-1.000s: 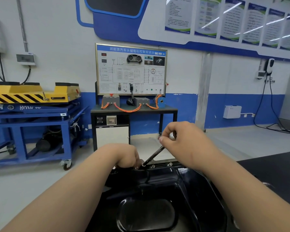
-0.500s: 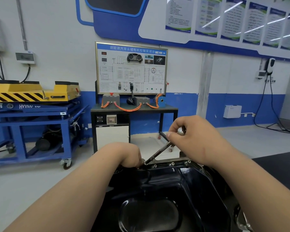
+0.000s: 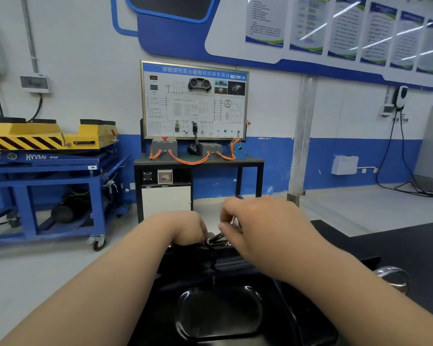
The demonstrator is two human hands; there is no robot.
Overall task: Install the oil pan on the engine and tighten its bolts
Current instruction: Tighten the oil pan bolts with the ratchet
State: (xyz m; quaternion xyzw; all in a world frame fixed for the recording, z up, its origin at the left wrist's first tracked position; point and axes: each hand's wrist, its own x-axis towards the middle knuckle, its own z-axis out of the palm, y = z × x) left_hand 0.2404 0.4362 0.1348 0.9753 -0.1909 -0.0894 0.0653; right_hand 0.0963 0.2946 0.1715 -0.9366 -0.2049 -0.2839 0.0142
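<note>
The glossy black oil pan [image 3: 220,313] fills the bottom middle of the view, lying on the engine, which it hides. My left hand [image 3: 185,229] is curled at the pan's far rim, over the head of a slim dark wrench [image 3: 215,238]; what its fingers hold is hidden. My right hand [image 3: 258,228] grips the wrench's handle just right of the left hand, low over the rim. The bolt under the tool is not visible.
A black bench with a wired training board [image 3: 194,101] stands straight ahead. A blue wheeled cart [image 3: 60,176] carrying a yellow lift is at the left. A dark mat [image 3: 398,245] lies at the right, and a shiny round metal part [image 3: 391,277] sits beside the pan.
My right hand has swung the wrench handle down and towards the left hand, from raised to low over the pan's rim. The left hand stayed at the rim.
</note>
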